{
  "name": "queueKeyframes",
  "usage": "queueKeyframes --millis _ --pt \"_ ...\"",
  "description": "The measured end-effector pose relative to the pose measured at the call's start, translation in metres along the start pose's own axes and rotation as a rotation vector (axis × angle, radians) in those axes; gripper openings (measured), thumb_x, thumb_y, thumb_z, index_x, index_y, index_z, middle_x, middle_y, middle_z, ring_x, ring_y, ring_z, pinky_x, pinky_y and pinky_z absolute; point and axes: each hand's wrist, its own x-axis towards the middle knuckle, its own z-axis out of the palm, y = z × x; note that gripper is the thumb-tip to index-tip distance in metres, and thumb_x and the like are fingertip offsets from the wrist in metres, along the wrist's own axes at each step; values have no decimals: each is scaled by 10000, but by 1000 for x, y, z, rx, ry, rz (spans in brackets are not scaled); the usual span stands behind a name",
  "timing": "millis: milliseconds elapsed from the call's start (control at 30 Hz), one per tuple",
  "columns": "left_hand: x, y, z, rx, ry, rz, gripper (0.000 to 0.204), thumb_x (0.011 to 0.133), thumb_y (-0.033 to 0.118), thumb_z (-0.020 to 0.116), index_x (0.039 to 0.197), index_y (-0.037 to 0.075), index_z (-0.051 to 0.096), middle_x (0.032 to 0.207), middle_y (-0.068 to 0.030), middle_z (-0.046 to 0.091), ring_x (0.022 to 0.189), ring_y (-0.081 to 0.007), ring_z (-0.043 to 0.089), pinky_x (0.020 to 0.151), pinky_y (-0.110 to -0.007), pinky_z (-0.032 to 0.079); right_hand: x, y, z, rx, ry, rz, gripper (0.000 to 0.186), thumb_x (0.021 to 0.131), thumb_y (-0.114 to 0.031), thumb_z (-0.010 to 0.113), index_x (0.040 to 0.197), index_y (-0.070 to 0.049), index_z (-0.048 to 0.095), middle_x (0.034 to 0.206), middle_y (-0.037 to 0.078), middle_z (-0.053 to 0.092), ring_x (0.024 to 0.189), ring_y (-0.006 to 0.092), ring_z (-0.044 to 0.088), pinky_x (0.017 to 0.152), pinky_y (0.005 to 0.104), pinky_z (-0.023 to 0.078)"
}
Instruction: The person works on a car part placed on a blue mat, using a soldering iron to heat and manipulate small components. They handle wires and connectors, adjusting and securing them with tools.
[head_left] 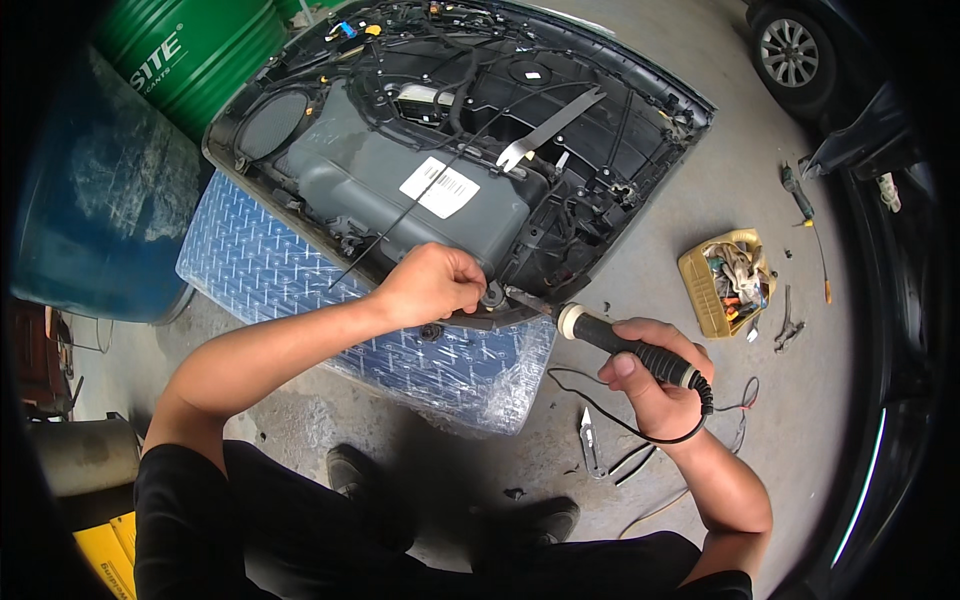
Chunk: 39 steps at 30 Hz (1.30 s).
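A dark car door panel (470,210) lies face down on a blue, plastic-wrapped pad (420,375). My left hand (435,280) is at the panel's lower edge, fingers pinched beside a small round fitting (493,295); what they hold, if anything, is hidden. My right hand (660,385) grips a black-handled soldering iron (615,335) with a cream collar and a cord, its tip pointed at that fitting. A thin black cable (415,205) crosses the grey middle section and its white label. A grey metal pry tool (545,130) rests on the panel.
A yellow container of odds and ends (705,295), a knife (590,445), pliers (635,465) and scattered tools lie on the concrete floor. A black car (870,450) stands along the right. A green drum (190,55) and blue barrel (95,220) stand at the left.
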Motion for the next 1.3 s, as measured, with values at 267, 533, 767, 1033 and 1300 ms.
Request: queueKeyframes --millis 267,533,767,1033,1300 --pt "0 -2 1 -9 33 53 134 826 56 647 905 -33 707 718 -60 705 521 -77 585 482 -249 473 0 2 0 -119 -11 -144 255 814 -63 749 1048 11 683 824 110 726 656 133 665 623 248 511" --pt "-1 0 0 23 -9 40 127 875 66 645 937 -38 687 779 -66 708 605 -67 609 504 -221 487 -1 4 0 -65 -28 -87 232 826 -58 738 1039 13 678 816 103 725 663 124 669 619 245 512" --pt "-3 7 -1 47 4 47 129 846 66 640 900 -33 703 722 -66 708 521 -87 601 498 -248 492 3 0 -1 171 38 156 221 901 -57 659 1101 36 638 776 95 698 683 135 677 618 240 541" --pt "-1 9 -1 99 3 77 122 828 62 630 854 -29 708 689 -60 703 503 -100 614 506 -262 501 8 6 -4 256 112 231 243 951 -100 594 1151 38 590 729 113 668 596 134 603 563 253 497" --pt "-2 11 -1 120 -10 63 131 886 85 652 906 -38 694 738 -72 706 534 -85 593 513 -248 498 10 14 -5 232 185 226 345 943 -237 605 1151 37 584 675 140 632 538 182 582 496 287 474"
